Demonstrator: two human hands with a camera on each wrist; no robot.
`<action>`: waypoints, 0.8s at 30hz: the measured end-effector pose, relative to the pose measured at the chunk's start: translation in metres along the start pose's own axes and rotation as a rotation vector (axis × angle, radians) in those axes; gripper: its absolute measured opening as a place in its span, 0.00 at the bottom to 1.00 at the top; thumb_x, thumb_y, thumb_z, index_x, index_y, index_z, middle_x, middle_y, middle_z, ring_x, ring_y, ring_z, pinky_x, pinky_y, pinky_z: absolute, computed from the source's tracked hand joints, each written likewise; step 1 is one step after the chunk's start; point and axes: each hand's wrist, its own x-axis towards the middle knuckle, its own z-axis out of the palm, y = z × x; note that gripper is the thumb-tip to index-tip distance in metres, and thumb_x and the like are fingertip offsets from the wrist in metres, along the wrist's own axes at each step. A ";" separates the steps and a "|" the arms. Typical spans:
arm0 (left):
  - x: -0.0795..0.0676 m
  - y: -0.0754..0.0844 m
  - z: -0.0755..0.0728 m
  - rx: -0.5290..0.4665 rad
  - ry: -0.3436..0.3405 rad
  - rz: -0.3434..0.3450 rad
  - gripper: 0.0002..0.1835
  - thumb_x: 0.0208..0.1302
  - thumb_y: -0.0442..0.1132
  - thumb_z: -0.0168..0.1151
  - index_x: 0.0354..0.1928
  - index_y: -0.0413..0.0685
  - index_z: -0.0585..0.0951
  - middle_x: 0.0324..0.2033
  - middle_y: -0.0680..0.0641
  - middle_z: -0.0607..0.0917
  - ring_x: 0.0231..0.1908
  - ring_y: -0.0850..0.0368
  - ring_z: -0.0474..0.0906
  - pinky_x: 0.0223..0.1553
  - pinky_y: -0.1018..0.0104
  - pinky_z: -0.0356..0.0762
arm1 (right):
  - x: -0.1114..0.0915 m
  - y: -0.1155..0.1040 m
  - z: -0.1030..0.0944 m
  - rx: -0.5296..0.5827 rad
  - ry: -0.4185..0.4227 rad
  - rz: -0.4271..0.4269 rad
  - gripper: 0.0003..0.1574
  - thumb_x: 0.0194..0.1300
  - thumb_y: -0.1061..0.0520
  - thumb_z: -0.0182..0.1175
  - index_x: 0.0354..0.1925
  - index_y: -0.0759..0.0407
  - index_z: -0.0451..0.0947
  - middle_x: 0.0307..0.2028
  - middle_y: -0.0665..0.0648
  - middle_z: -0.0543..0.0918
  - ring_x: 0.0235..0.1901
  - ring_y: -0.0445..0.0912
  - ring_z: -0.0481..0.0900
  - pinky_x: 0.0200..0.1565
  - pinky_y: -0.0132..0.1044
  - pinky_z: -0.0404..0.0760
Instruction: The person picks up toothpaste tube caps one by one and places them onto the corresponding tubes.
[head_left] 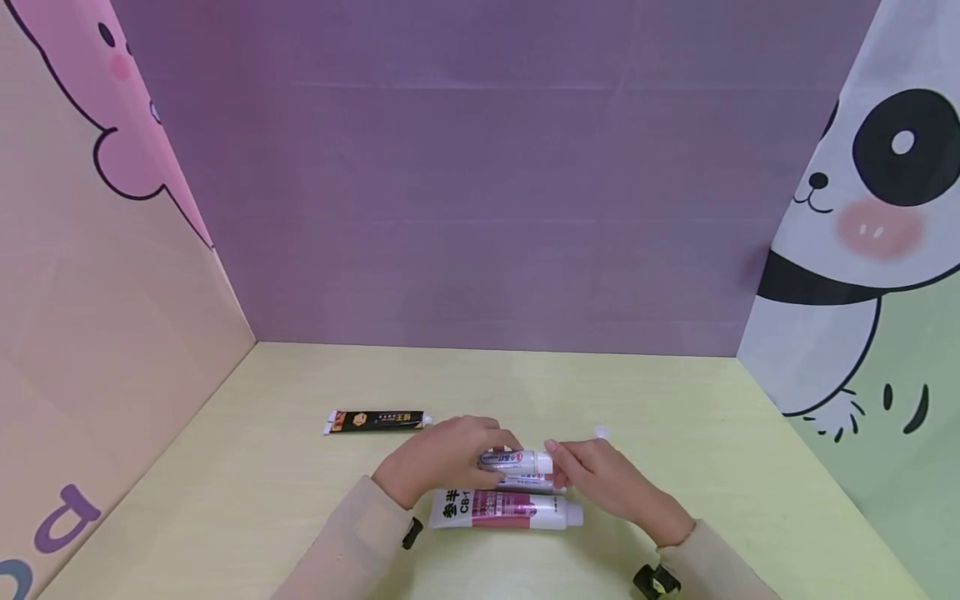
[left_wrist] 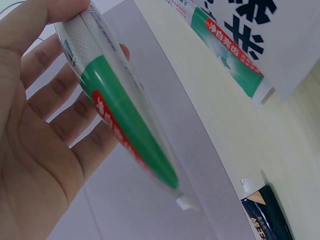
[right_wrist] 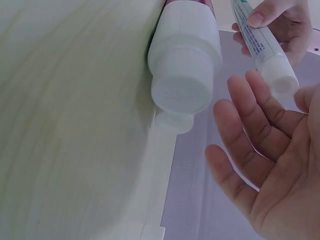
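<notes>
My left hand (head_left: pixel 453 454) grips a white toothpaste tube (head_left: pixel 517 461) above the table; the left wrist view shows its green and red label. My right hand (head_left: pixel 609 482) is at the tube's white cap (right_wrist: pixel 282 82). Its fingers are loosely bent and spread, with the thumb beside the cap; whether they touch it I cannot tell. Below the held tube lies a second green and white toothpaste tube (left_wrist: pixel 227 50), partly hidden in the head view. Nearest to me lies a larger white and magenta toothpaste tube (head_left: pixel 513 510), its cap to the right.
A black toothpaste tube (head_left: pixel 378 421) lies farther back on the left of the pale table (head_left: pixel 300 500). A small white piece (head_left: pixel 602 432) shows just beyond my right hand, its kind unclear. A purple panel (head_left: pixel 487 208) stands behind, with printed panels at both sides.
</notes>
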 end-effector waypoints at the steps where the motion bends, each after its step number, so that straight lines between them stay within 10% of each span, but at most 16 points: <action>1: 0.000 0.000 0.000 0.001 0.002 0.002 0.17 0.60 0.39 0.71 0.53 0.51 0.85 0.39 0.56 0.83 0.32 0.68 0.74 0.39 0.74 0.76 | 0.000 0.000 0.000 -0.004 -0.005 0.012 0.31 0.81 0.43 0.41 0.25 0.51 0.78 0.24 0.45 0.80 0.27 0.39 0.77 0.31 0.35 0.76; 13: -0.003 0.000 -0.002 0.012 0.001 -0.019 0.18 0.60 0.40 0.71 0.53 0.54 0.85 0.41 0.57 0.83 0.35 0.68 0.75 0.43 0.70 0.77 | -0.005 0.002 -0.003 0.052 -0.011 -0.079 0.29 0.72 0.44 0.60 0.63 0.57 0.72 0.48 0.46 0.82 0.43 0.42 0.80 0.46 0.41 0.80; 24: -0.002 0.000 -0.003 -0.005 -0.004 -0.032 0.17 0.61 0.40 0.71 0.53 0.53 0.85 0.40 0.58 0.82 0.34 0.67 0.74 0.41 0.72 0.77 | -0.010 0.000 -0.002 0.108 0.035 -0.165 0.28 0.63 0.61 0.69 0.57 0.56 0.68 0.51 0.50 0.76 0.43 0.50 0.80 0.44 0.41 0.82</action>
